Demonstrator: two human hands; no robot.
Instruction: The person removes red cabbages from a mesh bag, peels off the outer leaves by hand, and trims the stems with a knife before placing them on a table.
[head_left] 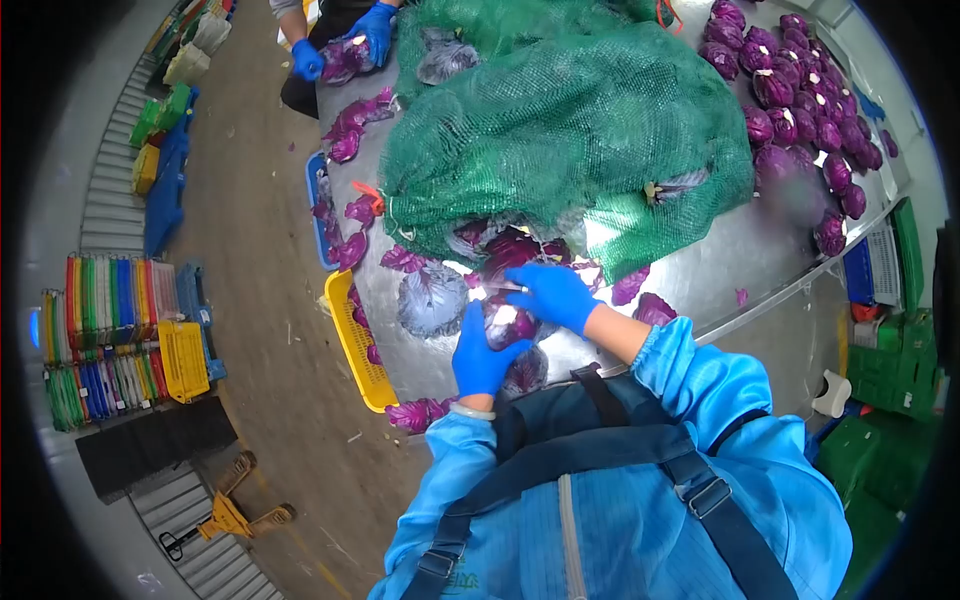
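Left hand (480,360) is wrapped around the purple cabbage (512,325) at the tabletop (720,260) edge, right hand (552,295) just past it is closed on a small knife (500,288), with the green net sack (570,130) right beyond both.

Single head-worn view, wide-angle, tilted steeply down over the wearer's chest (600,500). The left hand (480,358) and right hand (550,295) sit near, mid-frame; the table (740,250) recedes toward the upper edge.
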